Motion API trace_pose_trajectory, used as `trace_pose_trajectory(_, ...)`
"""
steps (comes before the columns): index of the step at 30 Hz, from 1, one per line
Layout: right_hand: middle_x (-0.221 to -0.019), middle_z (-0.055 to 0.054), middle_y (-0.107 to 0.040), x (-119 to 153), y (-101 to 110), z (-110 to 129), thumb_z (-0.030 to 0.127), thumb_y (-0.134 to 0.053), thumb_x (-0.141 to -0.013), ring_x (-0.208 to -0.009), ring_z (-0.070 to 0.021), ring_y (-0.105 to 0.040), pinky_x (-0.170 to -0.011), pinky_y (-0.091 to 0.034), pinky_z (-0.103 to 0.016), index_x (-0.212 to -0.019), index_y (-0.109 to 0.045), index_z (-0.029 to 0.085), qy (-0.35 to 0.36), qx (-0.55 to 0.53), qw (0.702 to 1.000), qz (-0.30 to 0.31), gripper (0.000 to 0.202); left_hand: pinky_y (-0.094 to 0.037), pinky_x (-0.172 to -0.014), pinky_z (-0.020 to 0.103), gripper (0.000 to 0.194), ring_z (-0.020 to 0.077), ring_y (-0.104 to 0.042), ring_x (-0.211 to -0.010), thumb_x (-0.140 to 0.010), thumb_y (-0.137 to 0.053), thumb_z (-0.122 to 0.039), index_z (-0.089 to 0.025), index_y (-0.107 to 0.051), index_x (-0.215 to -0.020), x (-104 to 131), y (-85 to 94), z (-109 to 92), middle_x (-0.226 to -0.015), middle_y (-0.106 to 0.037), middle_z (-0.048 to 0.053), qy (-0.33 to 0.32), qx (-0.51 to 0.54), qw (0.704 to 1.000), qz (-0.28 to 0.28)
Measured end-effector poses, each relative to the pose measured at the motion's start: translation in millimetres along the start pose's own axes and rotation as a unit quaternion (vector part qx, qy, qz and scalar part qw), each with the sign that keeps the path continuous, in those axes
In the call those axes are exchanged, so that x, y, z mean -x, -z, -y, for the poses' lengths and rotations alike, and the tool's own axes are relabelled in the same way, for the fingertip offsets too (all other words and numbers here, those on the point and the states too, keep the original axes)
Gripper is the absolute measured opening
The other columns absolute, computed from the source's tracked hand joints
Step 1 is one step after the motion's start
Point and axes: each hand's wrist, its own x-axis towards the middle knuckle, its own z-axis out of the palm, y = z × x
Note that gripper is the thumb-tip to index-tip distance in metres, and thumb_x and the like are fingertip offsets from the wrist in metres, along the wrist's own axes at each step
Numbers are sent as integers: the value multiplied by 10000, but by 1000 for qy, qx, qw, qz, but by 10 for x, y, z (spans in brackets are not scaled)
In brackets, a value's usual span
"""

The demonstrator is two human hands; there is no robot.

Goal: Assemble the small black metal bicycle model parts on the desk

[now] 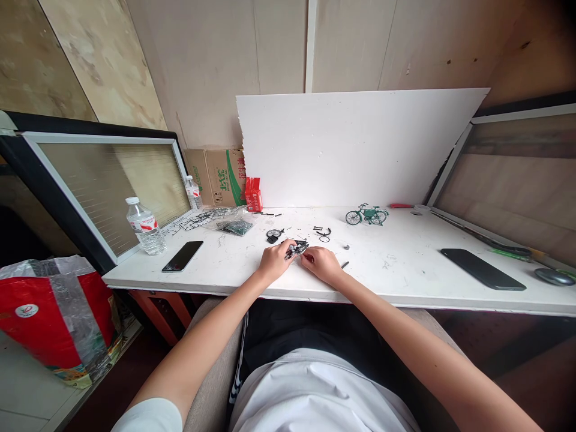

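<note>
My left hand [273,260] is closed on a small black model bicycle frame [297,248] just above the white desk. Close against it, my right hand [322,263] has its fingers pinched together near the frame's lower right end; whatever lies between those fingertips is hidden. Beyond my hands lie a small spoked wheel [274,233], a curved black part [324,232] and a thin ring [324,239]. A little grey piece [346,246] and a short black rod [344,264] rest to the right of my right hand.
A finished green model bicycle [366,215] stands at the back. Left are a phone [182,256], a water bottle [144,227], a bag of small parts [234,225] and black sprues [202,219]. At right lie a black keyboard-like slab [482,269] and a mouse [554,276].
</note>
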Motion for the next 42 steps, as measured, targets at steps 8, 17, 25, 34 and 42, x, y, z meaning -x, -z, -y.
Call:
trace_pose_trajectory(8, -754, -40, -706, 2, 0, 11, 279, -553, -971, -654, -155, -569, -608, -313, -267, -753, -680, 202, -10, -3, 1000, -2, 264, -553, -737, 264, 314, 191, -766, -839, -913, -784, -296, -263, -626, -1182, 2, -1, 4, -982, -791, 3, -5, -2, 1000, -2)
trace_pose_trajectory(17, -850, -32, -750, -2, 11, -4, 353, -612, -951, -717, -153, -611, -626, -338, -258, -856, -725, 211, -25, -43, 998, -24, 205, -556, -740, 265, 318, 191, -772, -859, -917, -781, -289, -265, -613, -1186, 3, 0, 7, -1008, -793, -1, -14, 1, 1000, -6)
trace_pose_trajectory(25, -837, -18, -750, -2, 0, 11, 307, -640, -887, -716, -150, -619, -619, -332, -257, -811, -688, 216, -56, -29, 998, -22, 128, -583, -807, 287, 383, 201, -774, -902, -901, -760, -177, -277, -598, -1233, -4, 15, -14, -1087, -791, 5, -35, -15, 999, 33)
trace_pose_trajectory(34, -844, -18, -753, -8, -14, -21, 337, -621, -917, -720, -151, -619, -608, -309, -260, -829, -688, 220, -65, -20, 997, -27, 162, -599, -865, 316, 525, 219, -766, -1006, -907, -723, -153, -301, -533, -1374, -6, 23, -14, -1241, -761, 12, -38, -18, 998, 51)
trace_pose_trajectory(42, -798, -41, -732, -20, -47, -51, 329, -549, -989, -685, -168, -598, -598, -287, -277, -797, -682, 211, -54, 5, 998, -10, 262, -600, -901, 327, 538, 229, -764, -1041, -899, -720, -136, -303, -549, -1381, -11, 55, -52, -1271, -753, 9, -25, -5, 998, 54)
